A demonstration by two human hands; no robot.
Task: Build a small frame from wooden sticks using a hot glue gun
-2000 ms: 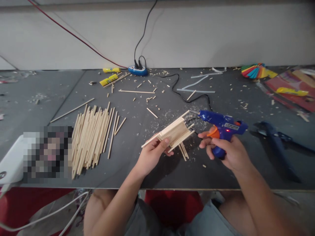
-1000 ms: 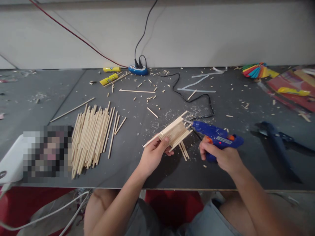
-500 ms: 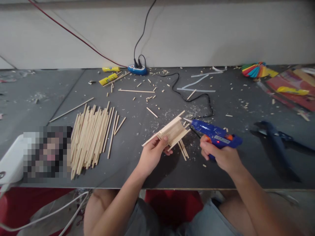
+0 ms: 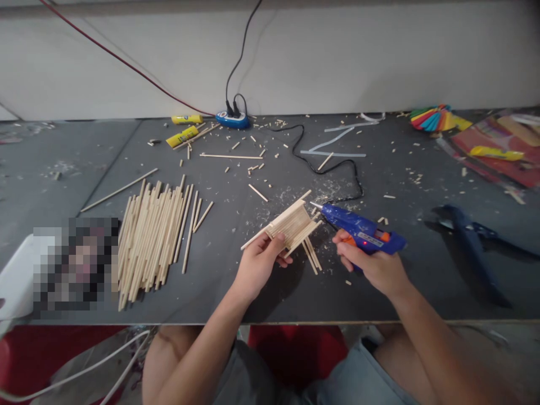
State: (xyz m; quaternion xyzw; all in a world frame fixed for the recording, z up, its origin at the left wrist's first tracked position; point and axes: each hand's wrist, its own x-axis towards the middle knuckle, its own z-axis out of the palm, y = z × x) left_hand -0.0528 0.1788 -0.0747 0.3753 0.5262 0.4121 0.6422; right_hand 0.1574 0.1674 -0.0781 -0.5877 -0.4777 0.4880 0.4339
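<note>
My left hand is closed on a small structure of wooden sticks, thumb on top and fingers beneath, held tilted over the table. My right hand grips a blue glue gun by its handle, fingers around the orange trigger. The gun's pale nozzle points left, close to the structure's upper right end; whether they touch I cannot tell. A few short sticks lie under and beside the structure. To the left is a large pile of loose wooden sticks.
A blue power strip with plugs sits by the wall near yellow tubes. Clear glue sticks and a black cord lie beyond my hands. Dark-handled cutters rest at right, a white device at left.
The whole view has shifted slightly, so the scene sits a little further left. Both hands keep their holds; the glue gun and stick structure stay close together.
</note>
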